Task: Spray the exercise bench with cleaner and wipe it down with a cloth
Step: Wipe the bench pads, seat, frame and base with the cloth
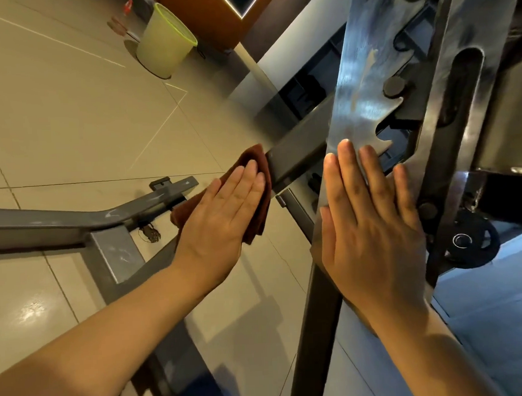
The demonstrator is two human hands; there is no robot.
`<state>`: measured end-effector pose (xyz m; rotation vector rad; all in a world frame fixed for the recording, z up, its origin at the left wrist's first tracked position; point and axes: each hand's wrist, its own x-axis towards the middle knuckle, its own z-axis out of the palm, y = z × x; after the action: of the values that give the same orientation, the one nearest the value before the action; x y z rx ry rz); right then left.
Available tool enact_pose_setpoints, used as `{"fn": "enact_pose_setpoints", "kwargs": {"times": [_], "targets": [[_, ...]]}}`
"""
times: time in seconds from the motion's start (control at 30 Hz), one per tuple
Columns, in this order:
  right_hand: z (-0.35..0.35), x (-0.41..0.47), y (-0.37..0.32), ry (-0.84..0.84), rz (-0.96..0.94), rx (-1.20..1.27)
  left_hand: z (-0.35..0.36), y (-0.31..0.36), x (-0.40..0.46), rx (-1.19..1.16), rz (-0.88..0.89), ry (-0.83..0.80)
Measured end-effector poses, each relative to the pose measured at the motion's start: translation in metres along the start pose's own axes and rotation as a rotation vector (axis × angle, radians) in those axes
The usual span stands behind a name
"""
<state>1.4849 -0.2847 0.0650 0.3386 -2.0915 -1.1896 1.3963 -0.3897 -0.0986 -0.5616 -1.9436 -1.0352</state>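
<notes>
The exercise bench's grey steel frame (pixel 299 154) fills the right and lower left. A notched shiny adjustment plate (pixel 359 82) rises at the upper right. My left hand (pixel 224 211) lies flat with straight fingers on a reddish-brown cloth (pixel 259 216), pressing it against the end of a grey crossbar. My right hand (pixel 371 226) lies flat, fingers straight, on the lower part of the notched plate. A spray bottle (pixel 126 9) with a red top stands far off on the floor at the upper left.
A pale green bucket (pixel 164 40) stands on the beige tiled floor (pixel 70 116) at the upper left, beside the bottle. A grey base leg (pixel 60 220) of the bench runs across the left. A black round knob (pixel 471 242) sits at the lower right.
</notes>
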Motion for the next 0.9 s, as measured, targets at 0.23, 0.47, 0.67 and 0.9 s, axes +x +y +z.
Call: {"fn": "enact_pose_setpoints", "kwargs": {"times": [0.23, 0.47, 0.67, 0.9], "targets": [[-0.001, 0.000, -0.001, -0.004, -0.017, 0.013, 0.005, 0.013, 0.028, -0.087, 0.028, 0.058], [-0.001, 0.003, 0.000, -0.010, -0.014, 0.016, 0.009, -0.022, -0.028, -0.020, 0.008, -0.062], [-0.003, 0.002, -0.002, -0.024, -0.012, 0.030, 0.002, 0.005, 0.029, -0.027, 0.083, 0.055], [-0.003, -0.001, -0.042, 0.050, 0.012, 0.316, 0.026, 0.005, 0.008, -0.126, -0.068, 0.059]]}}
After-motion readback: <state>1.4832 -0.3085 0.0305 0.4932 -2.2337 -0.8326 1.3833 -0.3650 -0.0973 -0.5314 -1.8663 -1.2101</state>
